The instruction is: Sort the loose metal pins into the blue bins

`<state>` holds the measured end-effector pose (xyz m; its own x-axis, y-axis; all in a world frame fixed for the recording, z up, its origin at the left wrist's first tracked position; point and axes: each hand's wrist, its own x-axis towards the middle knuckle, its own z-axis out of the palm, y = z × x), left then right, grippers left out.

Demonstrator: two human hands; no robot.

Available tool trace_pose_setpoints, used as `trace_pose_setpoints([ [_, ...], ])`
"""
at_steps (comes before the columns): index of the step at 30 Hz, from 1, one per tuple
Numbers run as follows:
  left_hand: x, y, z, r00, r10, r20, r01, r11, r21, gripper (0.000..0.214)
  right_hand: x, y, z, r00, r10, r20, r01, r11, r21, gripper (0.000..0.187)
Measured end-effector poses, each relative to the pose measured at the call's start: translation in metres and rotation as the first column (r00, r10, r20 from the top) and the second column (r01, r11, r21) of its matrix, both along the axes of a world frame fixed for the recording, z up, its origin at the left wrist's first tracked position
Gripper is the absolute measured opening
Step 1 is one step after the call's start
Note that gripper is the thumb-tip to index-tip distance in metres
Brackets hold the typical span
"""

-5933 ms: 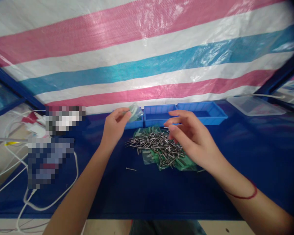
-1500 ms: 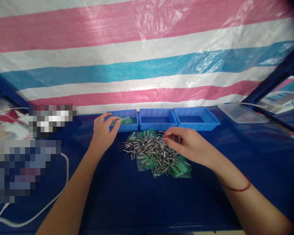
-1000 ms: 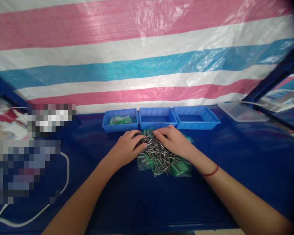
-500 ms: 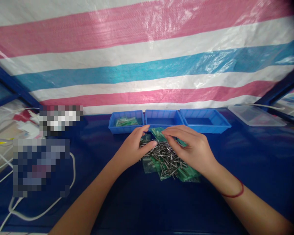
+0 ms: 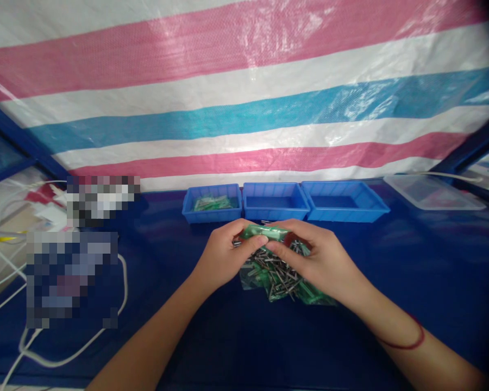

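Observation:
Between both hands is a small green plastic bag point(image 5: 264, 233), held stretched sideways. My left hand point(image 5: 224, 252) pinches its left end, thumb in front and fingers behind. At the other end my right hand point(image 5: 318, 252) grips it the same way, the two thumb tips almost meeting at the middle. Right below lies a pile of thin metal pins point(image 5: 283, 277), partly hidden by the hands. More green bags point(image 5: 315, 293) stick out from under the pile at the front. What the held bag contains is not clear.
Three blue bins stand in a row behind the hands: a left bin point(image 5: 186, 209) with green packets inside, a middle bin point(image 5: 275, 212) and a right bin point(image 5: 346, 213). A clear plastic lid point(image 5: 434, 193) lies at the right. White cables point(image 5: 124, 282) run along the left.
My left hand has closed on the green bag, which only the right hand held before. The bag now lies sideways between both hands, and the thumbs have come together.

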<state>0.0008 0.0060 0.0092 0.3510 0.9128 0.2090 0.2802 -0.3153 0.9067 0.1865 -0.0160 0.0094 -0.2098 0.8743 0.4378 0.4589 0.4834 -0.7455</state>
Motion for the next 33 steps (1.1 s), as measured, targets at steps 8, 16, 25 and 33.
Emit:
trace_pose_setpoints([
  [8,-0.004,0.003,0.004,0.992,-0.087,0.089,0.100,0.983,-0.155,0.051,0.006,-0.004,0.004,0.997,-0.077,-0.002,0.075,0.957,0.280,0.016],
  [16,0.004,-0.002,0.003,0.983,-0.092,0.158,0.151,0.898,-0.414,0.060,0.010,-0.003,-0.002,0.975,-0.083,0.208,-0.043,0.842,0.538,0.033],
  [25,0.001,0.000,0.003,0.989,0.042,0.143,-0.034,0.998,-0.060,0.023,0.003,-0.006,0.005,0.982,-0.158,0.101,0.109,0.918,0.381,0.028],
  [33,-0.002,-0.004,0.006,0.976,0.044,-0.215,0.054,0.900,0.433,0.022,-0.006,-0.007,0.005,0.886,0.067,-0.458,-0.225,0.928,-0.298,0.042],
])
